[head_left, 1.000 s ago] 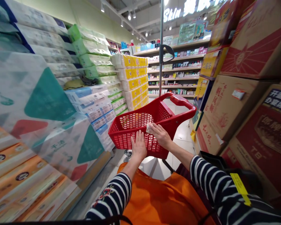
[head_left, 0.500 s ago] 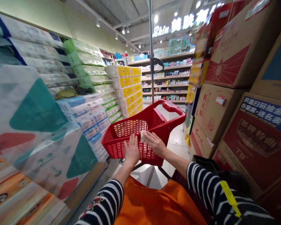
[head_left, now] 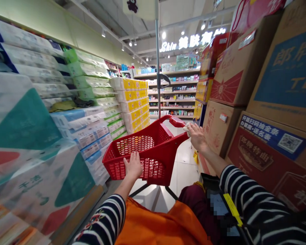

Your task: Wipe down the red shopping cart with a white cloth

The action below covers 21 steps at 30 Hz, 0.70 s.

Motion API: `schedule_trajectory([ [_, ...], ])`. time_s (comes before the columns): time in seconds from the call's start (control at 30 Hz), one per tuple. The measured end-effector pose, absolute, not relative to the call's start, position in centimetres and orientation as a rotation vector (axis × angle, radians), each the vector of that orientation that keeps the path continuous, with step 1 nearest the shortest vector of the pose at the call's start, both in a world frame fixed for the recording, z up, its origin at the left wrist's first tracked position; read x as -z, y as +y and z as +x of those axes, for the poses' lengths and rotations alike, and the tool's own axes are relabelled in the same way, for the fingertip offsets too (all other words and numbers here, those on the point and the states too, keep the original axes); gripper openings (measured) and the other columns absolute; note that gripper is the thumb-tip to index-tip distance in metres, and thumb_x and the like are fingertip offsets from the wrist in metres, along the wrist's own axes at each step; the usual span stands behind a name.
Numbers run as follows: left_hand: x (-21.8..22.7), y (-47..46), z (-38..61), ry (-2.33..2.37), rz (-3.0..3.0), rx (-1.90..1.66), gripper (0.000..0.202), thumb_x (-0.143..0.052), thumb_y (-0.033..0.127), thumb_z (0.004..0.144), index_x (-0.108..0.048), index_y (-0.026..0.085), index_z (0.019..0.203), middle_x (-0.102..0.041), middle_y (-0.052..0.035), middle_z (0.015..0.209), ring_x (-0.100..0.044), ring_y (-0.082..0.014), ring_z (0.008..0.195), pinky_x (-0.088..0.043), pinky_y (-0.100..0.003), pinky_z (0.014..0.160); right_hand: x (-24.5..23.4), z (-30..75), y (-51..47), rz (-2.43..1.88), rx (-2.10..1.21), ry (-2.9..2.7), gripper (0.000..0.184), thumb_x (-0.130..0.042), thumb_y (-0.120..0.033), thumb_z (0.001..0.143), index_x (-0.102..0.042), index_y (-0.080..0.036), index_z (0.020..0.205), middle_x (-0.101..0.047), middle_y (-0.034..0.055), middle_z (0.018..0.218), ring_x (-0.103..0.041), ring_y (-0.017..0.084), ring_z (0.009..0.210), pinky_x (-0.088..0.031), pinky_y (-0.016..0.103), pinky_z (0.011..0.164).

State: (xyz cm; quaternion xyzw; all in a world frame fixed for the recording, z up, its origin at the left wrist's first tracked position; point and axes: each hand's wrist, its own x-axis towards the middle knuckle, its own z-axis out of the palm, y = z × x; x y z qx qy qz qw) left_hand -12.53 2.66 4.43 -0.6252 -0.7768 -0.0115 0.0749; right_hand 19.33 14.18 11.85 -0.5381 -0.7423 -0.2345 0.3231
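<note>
A red plastic shopping cart (head_left: 156, 153) with perforated sides stands across the aisle before me, its handle end at the right. My left hand (head_left: 133, 165) lies against the cart's near side by the rim, fingers stretched out and holding nothing. At the cart's handle end, my right hand (head_left: 197, 137) presses a small whitish cloth (head_left: 187, 129) against the red plastic. Most of the cloth is hidden under the fingers.
Packs of tissue paper (head_left: 88, 131) are stacked along the left, with yellow-and-white packs (head_left: 132, 103) beyond. Cardboard cartons (head_left: 270, 143) tower close on the right. Behind the cart rises a metal pole (head_left: 158, 61); shelves of small goods (head_left: 173, 92) line the back.
My right hand has moved right with the cloth, from the cart's near rim to its handle end. My left hand has shifted slightly left and down in view, staying at the cart's near side.
</note>
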Motion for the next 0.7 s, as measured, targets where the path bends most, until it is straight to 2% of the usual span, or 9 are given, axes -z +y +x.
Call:
schedule_trajectory([
  [0.1, -4.2, 3.0, -12.2, -2.353, -1.864, 0.049, 0.071, -0.039, 0.023, 0.073, -0.020, 0.010, 0.140, -0.016, -0.0108, 0.148, -0.012, -0.0260, 0.136, -0.012, -0.060, 0.105, -11.6, 18.0, 14.3, -1.389, 0.559, -1.937, 0.044, -0.033, -0.004, 0.082, -0.054, -0.013, 0.120, -0.045, 0.0126, 0.134, -0.035, 0.027, 0.126, -0.028, 0.046, 0.101],
  [0.23, -4.2, 3.2, -11.9, -2.376, -1.837, 0.052, 0.072, -0.039, 0.022, 0.073, -0.019, 0.009, 0.140, -0.014, -0.0114, 0.148, -0.012, -0.0250, 0.136, -0.013, -0.060, 0.105, -9.4, 12.9, 13.0, -1.134, 0.474, -2.135, 0.041, -0.035, -0.006, 0.084, -0.056, -0.017, 0.117, -0.045, 0.0104, 0.134, -0.033, 0.024, 0.128, -0.028, 0.045, 0.102],
  [0.37, -4.6, 3.0, -11.5, -2.396, -1.833, 0.051, 0.070, -0.038, 0.021, 0.073, -0.021, 0.009, 0.139, -0.015, -0.0113, 0.148, -0.014, -0.0250, 0.136, -0.015, -0.060, 0.105, -8.2, 9.7, 11.8, -1.003, 0.355, -2.349, 0.040, -0.038, -0.007, 0.084, -0.055, -0.019, 0.118, -0.043, 0.0085, 0.136, -0.031, 0.023, 0.129, -0.023, 0.045, 0.105],
  [0.53, -5.1, 3.0, -10.4, -2.333, -1.918, 0.066, 0.070, -0.038, 0.023, 0.072, -0.023, 0.010, 0.139, -0.016, -0.0101, 0.148, -0.015, -0.0255, 0.136, -0.014, -0.061, 0.104, -9.9, 11.4, 12.3, -1.203, 0.329, -2.332, 0.044, -0.035, -0.006, 0.085, -0.048, -0.023, 0.124, -0.044, 0.0077, 0.135, -0.030, 0.025, 0.128, -0.015, 0.052, 0.103],
  [0.7, -5.0, 2.5, -9.9, -2.221, -2.068, 0.097, 0.071, -0.040, 0.023, 0.071, -0.023, 0.012, 0.139, -0.017, -0.0084, 0.148, -0.015, -0.0228, 0.136, -0.012, -0.057, 0.106, -11.5, 13.1, 14.0, -1.485, 0.306, -2.244, 0.040, -0.030, -0.010, 0.089, -0.046, -0.021, 0.124, -0.048, 0.0102, 0.129, -0.033, 0.026, 0.125, -0.015, 0.051, 0.102],
])
